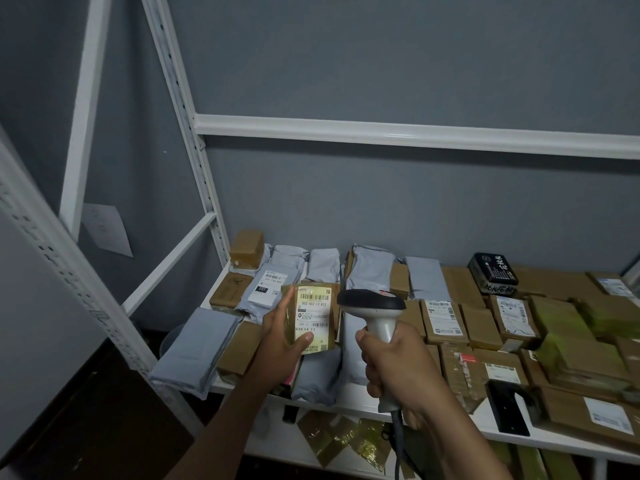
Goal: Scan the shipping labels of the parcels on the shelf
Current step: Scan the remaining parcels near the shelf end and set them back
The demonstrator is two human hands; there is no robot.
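— Left hand (282, 332): holding 1 small tan parcel (310, 318) clear of the shelf (349, 398), thumb across the lower edge of its shipping label (312, 315), fingers curled behind. Label turned face-up toward the camera, barcode rows uppermost.

— Right hand (393, 362)?

— Wrapped tight round the grip of 1 handheld scanner (375, 315), cord trailing down past the wrist. Scanner head just right of the held parcel, level with the label's upper half. No beam visible on the label, so cannot confirm a read.

— Stock on the shelf, placed from the held parcel?

— Behind and to the left: grey poly mailers (323, 261) in a row, 1 with a white label showing, plus 2 small brown boxes. Below and to the left: 1 large grey mailer (194, 348) overhanging the shelf's front edge. To the right: flat brown cardboard parcels (445, 322), several with labels up, yellow-green taped packets (561, 327) further right, 1 black box (493, 273) at the far back right.

— Progress?

— Judged mid-task at best: 1 parcel in hand for scanning, dozens lying on the shelf. No separate pile marking scanned items, so count done cannot be told. Several mailers lying label-down or label hidden; likely to need lifting and turning in the same way.
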